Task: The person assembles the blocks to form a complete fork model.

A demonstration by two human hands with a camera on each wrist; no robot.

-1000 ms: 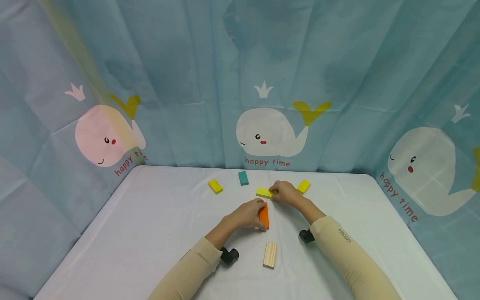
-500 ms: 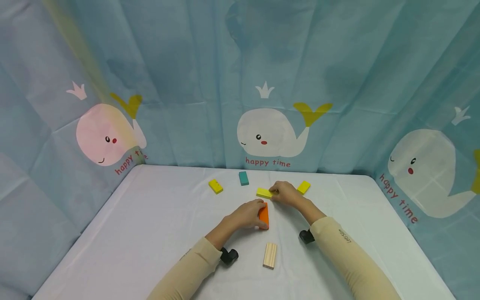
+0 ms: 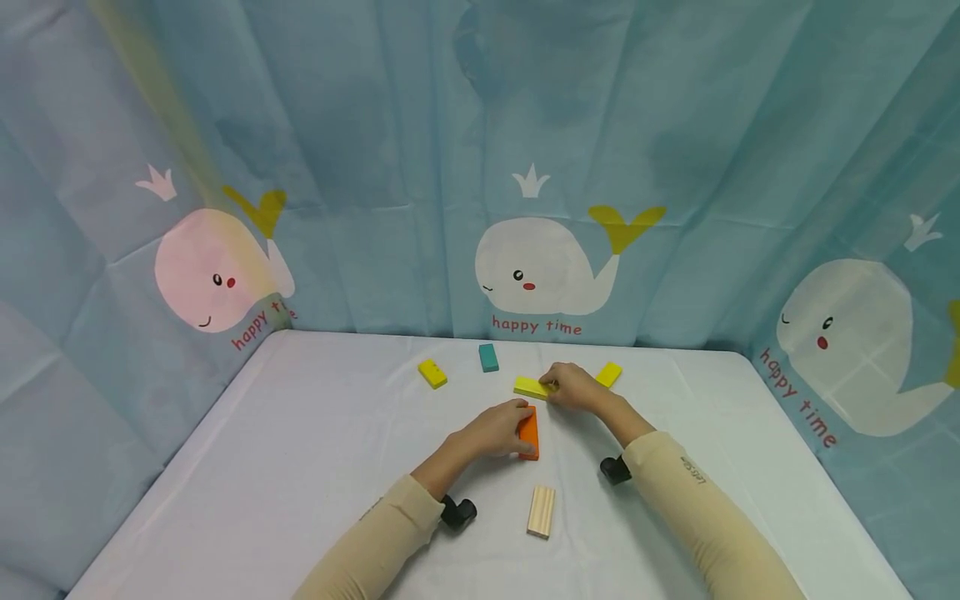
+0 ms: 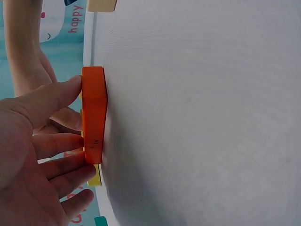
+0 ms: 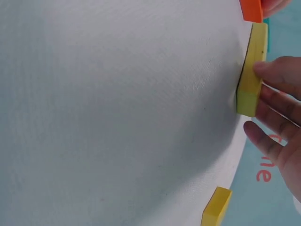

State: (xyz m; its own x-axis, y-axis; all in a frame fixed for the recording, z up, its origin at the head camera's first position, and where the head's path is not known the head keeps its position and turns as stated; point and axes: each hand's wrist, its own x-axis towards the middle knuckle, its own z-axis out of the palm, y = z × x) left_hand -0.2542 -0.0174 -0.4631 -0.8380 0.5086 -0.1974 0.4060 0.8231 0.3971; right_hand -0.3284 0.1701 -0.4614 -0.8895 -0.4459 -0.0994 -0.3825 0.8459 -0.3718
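My left hand (image 3: pixel 491 429) holds an orange rectangular block (image 3: pixel 529 437) lying on the white table. In the left wrist view, the thumb is at one end of the orange block (image 4: pixel 94 115) and fingertips are near the other. Just beyond it, my right hand (image 3: pixel 572 387) pinches the right part of a yellow block (image 3: pixel 529 387), which lies crosswise. The right wrist view shows the thumb on the near face of this yellow block (image 5: pixel 254 61), with fingers behind it. A small gap in the head view separates the orange and yellow blocks.
On the table (image 3: pixel 315 467), a plain wooden block (image 3: pixel 541 512) with grooves lies nearer to me. Farther back are a yellow block (image 3: pixel 432 373) at left, a teal block (image 3: pixel 488 357), and another yellow block (image 3: pixel 608 374) beyond my right hand. A whale-print curtain (image 3: pixel 390 208) surrounds the table.
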